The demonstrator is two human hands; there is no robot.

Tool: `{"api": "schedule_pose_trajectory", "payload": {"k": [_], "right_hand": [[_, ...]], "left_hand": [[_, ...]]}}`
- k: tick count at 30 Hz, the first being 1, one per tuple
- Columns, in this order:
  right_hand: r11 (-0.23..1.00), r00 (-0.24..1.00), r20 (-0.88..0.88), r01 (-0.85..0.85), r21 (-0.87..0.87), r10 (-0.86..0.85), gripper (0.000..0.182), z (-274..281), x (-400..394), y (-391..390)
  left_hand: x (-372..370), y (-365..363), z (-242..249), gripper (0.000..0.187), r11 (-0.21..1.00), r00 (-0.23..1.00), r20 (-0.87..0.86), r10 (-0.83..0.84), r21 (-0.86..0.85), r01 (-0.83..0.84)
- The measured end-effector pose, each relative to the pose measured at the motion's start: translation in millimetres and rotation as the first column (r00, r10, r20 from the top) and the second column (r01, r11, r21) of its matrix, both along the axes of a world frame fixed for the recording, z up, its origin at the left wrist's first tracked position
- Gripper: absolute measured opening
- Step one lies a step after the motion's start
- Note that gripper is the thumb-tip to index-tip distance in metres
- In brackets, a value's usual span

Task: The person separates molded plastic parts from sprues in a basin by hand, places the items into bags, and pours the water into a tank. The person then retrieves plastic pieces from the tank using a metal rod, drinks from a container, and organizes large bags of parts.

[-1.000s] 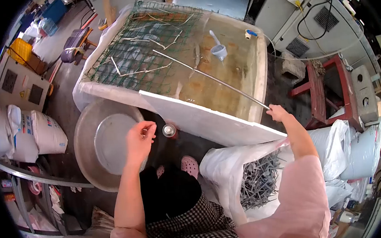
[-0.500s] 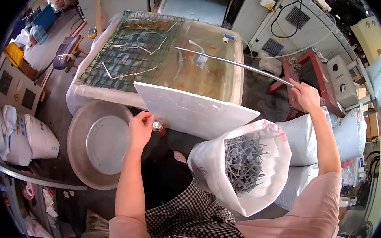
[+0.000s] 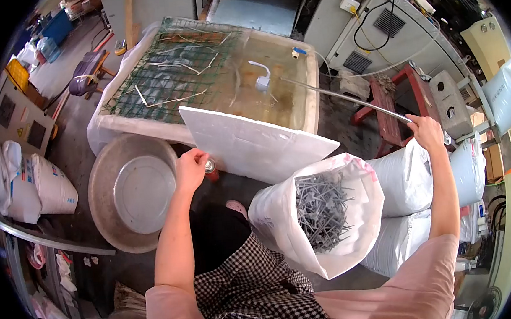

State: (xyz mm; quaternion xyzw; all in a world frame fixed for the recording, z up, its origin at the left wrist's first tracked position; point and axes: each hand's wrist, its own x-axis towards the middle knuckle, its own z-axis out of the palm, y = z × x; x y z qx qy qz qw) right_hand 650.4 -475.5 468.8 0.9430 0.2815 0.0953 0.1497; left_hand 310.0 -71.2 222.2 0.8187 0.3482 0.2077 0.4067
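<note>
The right hand (image 3: 426, 132) stretches out sideways, clenched on a metal rod (image 3: 352, 99) angled over the right rim of the tub (image 3: 140, 126). The left hand (image 3: 191, 169) has curled fingers; its contents cannot be told. Half a second ago the rod crossed the ladle (image 3: 263, 85); now its tip is right of it. Floor (image 3: 341, 121) separates tub and red stool (image 3: 387, 131).
</note>
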Motion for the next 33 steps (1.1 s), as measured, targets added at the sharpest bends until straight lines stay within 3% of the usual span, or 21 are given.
{"api": "schedule_pose_trajectory", "payload": {"k": [9,12,17,23,24,27,31,33], "right_hand": [[0.990,0.986,-0.155,0.085,0.114,-0.067,0.026,-20,-13,-17],[0.990,0.985,-0.173,0.037,0.136,-0.014,0.026,-30,-11,-24],[0.982,0.974,-0.225,0.073,0.172,-0.033,0.025,-34,-22,-22],[0.972,0.961,-0.266,-0.012,0.235,0.076,0.025,-63,-15,-15],[0.975,0.945,-0.327,0.052,0.214,0.021,0.025,-66,-15,-8],[0.972,0.930,-0.363,0.030,0.234,0.058,0.026,-88,-8,2],[0.949,0.849,-0.529,0.164,0.268,0.002,0.026,-109,-1,20],[0.935,0.824,-0.564,0.152,0.321,0.060,0.026,-124,3,28]], "left_hand": [[2,-5,7,0.014,0.999,0.999,-0.037,-0.030,0.017,0.030],[2,-7,11,0.016,0.996,0.998,-0.061,-0.009,-0.085,0.004],[0,-7,15,0.015,0.995,0.994,-0.112,-0.003,-0.104,-0.008],[2,-12,15,0.015,0.994,0.995,-0.102,0.001,-0.108,-0.013],[2,-12,14,0.015,0.993,0.997,-0.082,0.003,-0.121,-0.013],[2,-14,18,0.015,0.995,0.994,-0.112,0.004,-0.095,-0.015],[1,-6,1,0.014,0.999,0.997,-0.076,-0.022,0.038,0.025],[2,-6,1,0.014,0.999,0.998,-0.070,-0.005,0.032,0.007]]}}
